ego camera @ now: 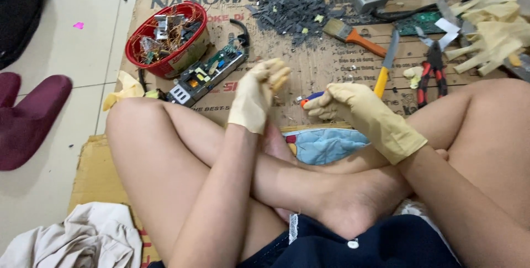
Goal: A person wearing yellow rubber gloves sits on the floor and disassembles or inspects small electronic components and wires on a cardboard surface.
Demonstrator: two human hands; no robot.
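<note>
The left hand (258,92), in a pale yellow glove, has its fingers curled together into a loose fist at frame centre; whether they pinch anything I cannot tell. Its forearm rises steeply from the lower middle. The right hand (353,109), gloved alike, has its fingers clamped on a small tool with a blue and orange handle (309,98), whose tip points left toward the other hand. Its forearm runs down to the lower right, over crossed bare legs. Behind, on cardboard (309,69), lie a circuit board (207,73), a red basket (165,39) and a paintbrush (353,36).
</note>
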